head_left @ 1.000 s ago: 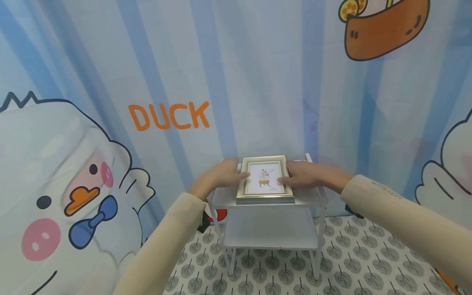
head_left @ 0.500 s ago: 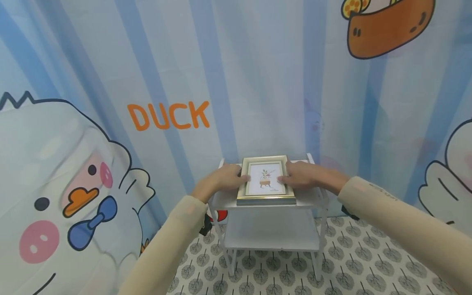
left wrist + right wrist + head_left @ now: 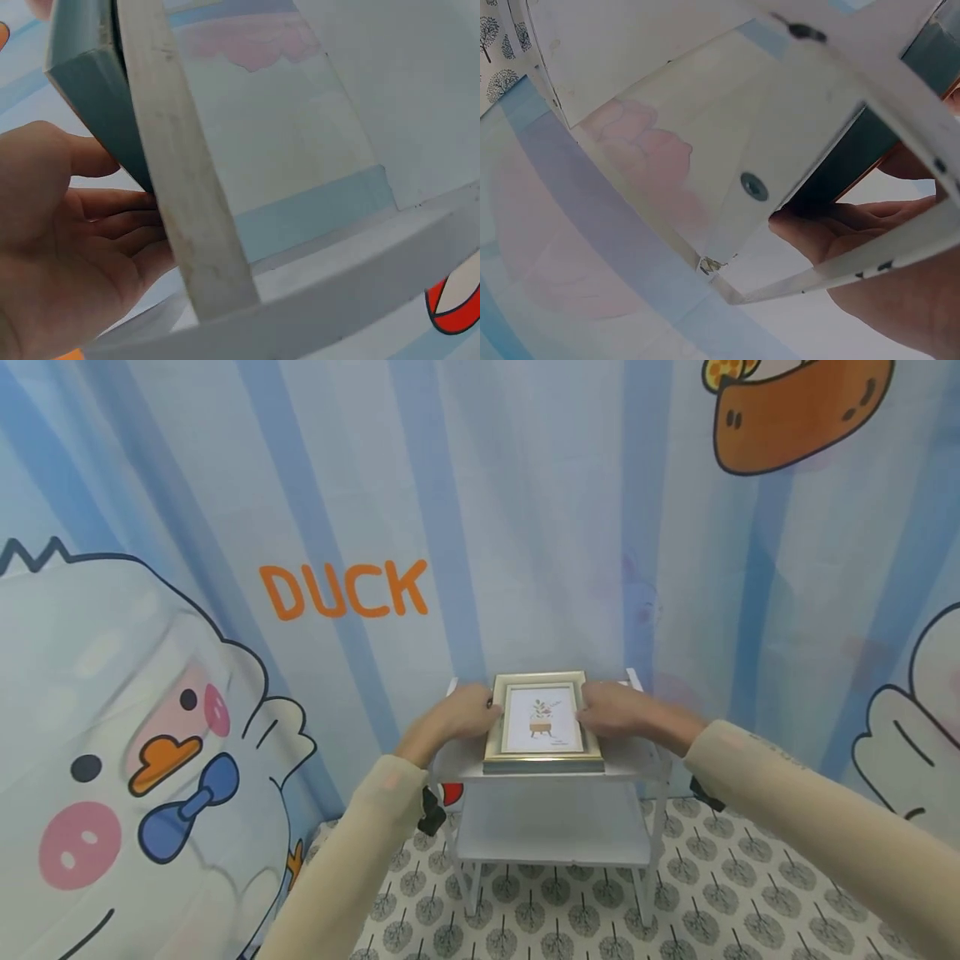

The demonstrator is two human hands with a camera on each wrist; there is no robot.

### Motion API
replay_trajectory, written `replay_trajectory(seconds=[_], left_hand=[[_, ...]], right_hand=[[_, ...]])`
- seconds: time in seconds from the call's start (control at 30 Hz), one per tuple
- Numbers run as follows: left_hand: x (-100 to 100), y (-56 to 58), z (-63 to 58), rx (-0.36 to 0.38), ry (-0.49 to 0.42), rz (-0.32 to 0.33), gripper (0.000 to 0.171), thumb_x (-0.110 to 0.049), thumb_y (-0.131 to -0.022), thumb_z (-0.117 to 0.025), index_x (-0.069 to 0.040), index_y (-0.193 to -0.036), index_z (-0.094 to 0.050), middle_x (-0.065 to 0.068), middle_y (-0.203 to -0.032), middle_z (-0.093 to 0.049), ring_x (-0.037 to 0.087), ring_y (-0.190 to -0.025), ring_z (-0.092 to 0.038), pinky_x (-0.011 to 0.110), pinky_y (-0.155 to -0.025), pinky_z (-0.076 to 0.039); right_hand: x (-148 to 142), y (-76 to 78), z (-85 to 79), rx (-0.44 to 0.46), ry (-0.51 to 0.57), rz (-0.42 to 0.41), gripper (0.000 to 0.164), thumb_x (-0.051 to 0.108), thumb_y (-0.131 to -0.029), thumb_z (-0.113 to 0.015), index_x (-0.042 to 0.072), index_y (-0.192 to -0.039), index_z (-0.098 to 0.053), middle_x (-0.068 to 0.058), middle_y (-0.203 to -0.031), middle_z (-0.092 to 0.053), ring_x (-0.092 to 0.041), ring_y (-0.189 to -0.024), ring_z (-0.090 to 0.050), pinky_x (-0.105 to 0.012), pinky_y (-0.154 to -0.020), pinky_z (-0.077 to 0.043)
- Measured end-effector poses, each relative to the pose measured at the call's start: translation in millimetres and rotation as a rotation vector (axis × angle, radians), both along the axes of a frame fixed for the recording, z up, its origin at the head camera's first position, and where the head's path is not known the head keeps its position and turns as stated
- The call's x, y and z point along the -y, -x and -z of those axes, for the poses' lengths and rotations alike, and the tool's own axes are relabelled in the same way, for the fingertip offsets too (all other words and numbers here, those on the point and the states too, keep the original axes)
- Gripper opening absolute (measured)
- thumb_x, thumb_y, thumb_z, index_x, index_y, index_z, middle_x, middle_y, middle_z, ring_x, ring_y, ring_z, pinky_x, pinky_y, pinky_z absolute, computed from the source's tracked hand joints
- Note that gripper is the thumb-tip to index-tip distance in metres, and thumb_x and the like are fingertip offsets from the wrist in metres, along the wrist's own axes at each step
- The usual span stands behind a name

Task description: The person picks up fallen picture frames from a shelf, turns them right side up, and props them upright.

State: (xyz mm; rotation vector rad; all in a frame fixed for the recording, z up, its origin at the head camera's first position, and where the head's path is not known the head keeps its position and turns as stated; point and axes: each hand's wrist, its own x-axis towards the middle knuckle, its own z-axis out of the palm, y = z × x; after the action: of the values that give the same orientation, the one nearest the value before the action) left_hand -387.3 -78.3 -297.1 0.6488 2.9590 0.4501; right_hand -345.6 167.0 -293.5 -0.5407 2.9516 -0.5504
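A gold-rimmed picture frame with a small plant print lies face up on the top of a white stand. My left hand grips its left edge, the thumb near the upper rim. On the opposite edge, my right hand holds the frame with the thumb by the inner border. From below, the left wrist view shows the dark side of the frame between thumb and fingers. The right wrist view has the fingers of my right hand beneath the frame, partly behind the stand's rail.
The stand has a lower shelf and upright posts at the back corners. A striped blue curtain with cartoon ducks hangs close behind it. Tree-patterned flooring spreads around the legs.
Both thumbs have shifted slightly outward from the print toward the frame's edges. The head view has tilted slightly. The picture frame stays in about the same place on the stand.
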Motion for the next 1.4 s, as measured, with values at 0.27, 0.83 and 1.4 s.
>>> replay_trajectory(seconds=[0.27,0.83,1.4], left_hand=[[0,-2.9,-0.4,-0.059,-0.068,-0.02,0.029,-0.022,-0.109,-0.049,-0.006,-0.089,-0.062,0.003,-0.073,-0.049,0.016,-0.066,-0.046,0.029,-0.061,-0.039],[6,-9.6,1.2,-0.103,-0.464,-0.093,0.05,-0.03,-0.106,-0.063,-0.007,-0.15,-0.058,0.015,-0.139,-0.07,0.03,-0.124,-0.07,0.046,-0.1,-0.061],[17,-17.1,0.2,-0.024,-0.772,-0.057,0.053,-0.028,-0.102,-0.071,-0.017,-0.151,-0.058,0.007,-0.145,-0.068,0.025,-0.113,-0.077,0.047,-0.107,-0.059]], right_hand=[[0,-2.9,1.9,-0.031,0.078,0.054,0.027,0.013,-0.1,-0.049,-0.008,-0.115,-0.058,-0.006,-0.08,-0.05,-0.017,-0.067,-0.048,-0.027,-0.058,-0.039],[-5,-7.5,-1.9,-0.098,0.412,0.145,0.062,0.008,-0.103,-0.058,-0.014,-0.156,-0.033,-0.037,-0.154,-0.048,-0.051,-0.14,-0.054,-0.054,-0.11,-0.055],[-18,-20.7,-17.6,-0.091,0.565,0.194,0.071,0.014,-0.105,-0.063,-0.006,-0.163,-0.027,-0.028,-0.163,-0.042,-0.046,-0.14,-0.057,-0.055,-0.115,-0.05]])
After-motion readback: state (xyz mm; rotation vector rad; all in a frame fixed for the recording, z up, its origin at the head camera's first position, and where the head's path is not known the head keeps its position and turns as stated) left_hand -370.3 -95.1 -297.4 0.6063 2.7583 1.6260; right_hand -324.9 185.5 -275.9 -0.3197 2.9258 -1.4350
